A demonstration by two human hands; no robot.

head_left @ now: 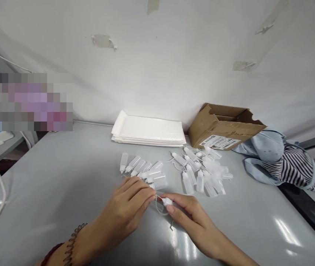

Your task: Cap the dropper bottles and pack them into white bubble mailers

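A small translucent squeeze bottle (pixel 177 209) with a white neck and a thin needle tip is in my right hand (pixel 193 218), its tip pointing left. My left hand (pixel 131 203) pinches at that needle's end. From the bottle's neck a thin white strap (pixel 160 211) loops down and up into the left fingertips, which hide its end. Below the bottle a small bent metal piece (pixel 171 225) shows. Just beyond my left hand lie several similar bottles (pixel 133 163) in a rough row. A looser pile of bottles (pixel 201 171) with straps lies beyond my right hand.
White padded envelopes (pixel 149 129) are stacked against the wall. An opened cardboard box (pixel 225 127) stands right of them. Farther right is a light-blue and striped cloth bundle (pixel 287 162) above a black bar (pixel 307 210). A white cable (pixel 0 195) hangs at the grey table's left edge.
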